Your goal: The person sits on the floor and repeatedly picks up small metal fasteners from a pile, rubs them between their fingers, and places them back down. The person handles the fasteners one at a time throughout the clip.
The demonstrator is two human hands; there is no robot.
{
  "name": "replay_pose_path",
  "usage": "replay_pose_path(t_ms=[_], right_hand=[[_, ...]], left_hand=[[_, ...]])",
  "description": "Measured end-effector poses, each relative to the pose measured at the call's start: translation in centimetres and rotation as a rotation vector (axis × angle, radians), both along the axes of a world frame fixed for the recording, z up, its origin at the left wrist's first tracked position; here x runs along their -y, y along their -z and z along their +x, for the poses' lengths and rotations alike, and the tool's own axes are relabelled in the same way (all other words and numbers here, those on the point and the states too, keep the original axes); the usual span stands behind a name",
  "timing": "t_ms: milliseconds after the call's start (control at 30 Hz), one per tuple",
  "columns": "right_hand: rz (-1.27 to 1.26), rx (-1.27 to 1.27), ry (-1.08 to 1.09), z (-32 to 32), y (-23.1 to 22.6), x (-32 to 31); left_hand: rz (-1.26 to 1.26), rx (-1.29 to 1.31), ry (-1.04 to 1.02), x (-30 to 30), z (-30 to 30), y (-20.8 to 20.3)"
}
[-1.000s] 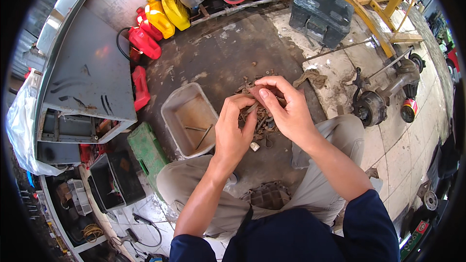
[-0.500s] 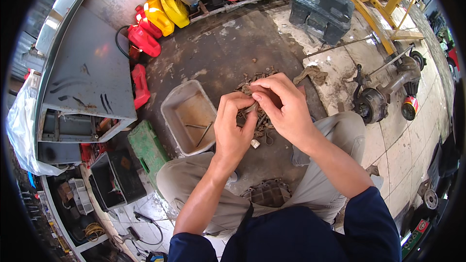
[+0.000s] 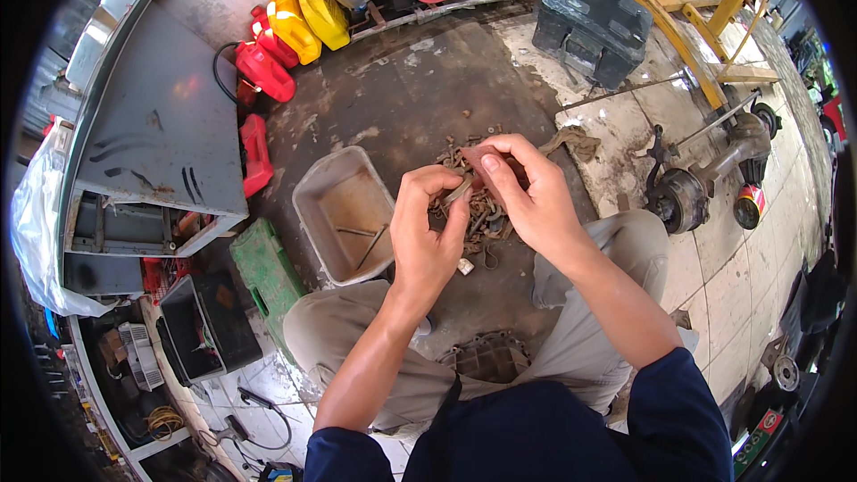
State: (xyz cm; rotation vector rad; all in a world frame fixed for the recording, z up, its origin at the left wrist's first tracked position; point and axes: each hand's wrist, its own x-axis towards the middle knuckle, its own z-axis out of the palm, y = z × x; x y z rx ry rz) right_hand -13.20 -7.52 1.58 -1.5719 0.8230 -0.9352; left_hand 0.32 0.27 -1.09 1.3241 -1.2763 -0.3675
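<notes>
Over a heap of small rusty metal parts (image 3: 486, 221), both hands are raised close together. My left hand (image 3: 427, 219) pinches a small flat metal piece (image 3: 459, 189) between thumb and fingertips; its exact kind is too small to tell. In my right hand (image 3: 536, 201) is a folded reddish-brown piece of sandpaper (image 3: 478, 159), gripped between thumb and fingers. The sandpaper sits right beside the metal piece; whether they touch I cannot make out. Left of the heap stands a grey plastic bin (image 3: 314, 230) with thin metal rods (image 3: 371, 246) inside.
A ribbed metal part (image 3: 486, 357) lies between my legs, and a rag (image 3: 573, 141) beyond the heap. Around me are a green case (image 3: 268, 277), a black toolbox (image 3: 594, 22), red and yellow jugs (image 3: 293, 27), a grey cabinet (image 3: 161, 125) and an axle assembly (image 3: 705, 178).
My hands have parted slightly. The right hand has turned, so the sandpaper now shows above its thumb. The left hand keeps its pinch on the small metal piece.
</notes>
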Motion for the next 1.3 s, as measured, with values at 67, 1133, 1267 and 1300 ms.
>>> replay_pose_path(t_ms=[67, 1133, 1267, 1300], right_hand=[[-0.108, -0.047, 0.020, -0.1, -0.2, -0.1], [-0.232, 0.098, -0.194, 0.6, 0.7, -1.0], [-0.310, 0.005, -0.214, 0.7, 0.7, -0.8], [-0.325, -0.029, -0.204, 0.6, 0.8, -0.7]], left_hand=[[-0.002, -0.076, -0.008, 0.1, -0.3, 0.0], [0.290, -0.747, 0.149, 0.1, 2.2, -0.6], [0.398, -0.720, 0.083, 0.2, 2.9, -1.8], [0.367, -0.667, 0.084, 0.4, 2.7, -1.6]])
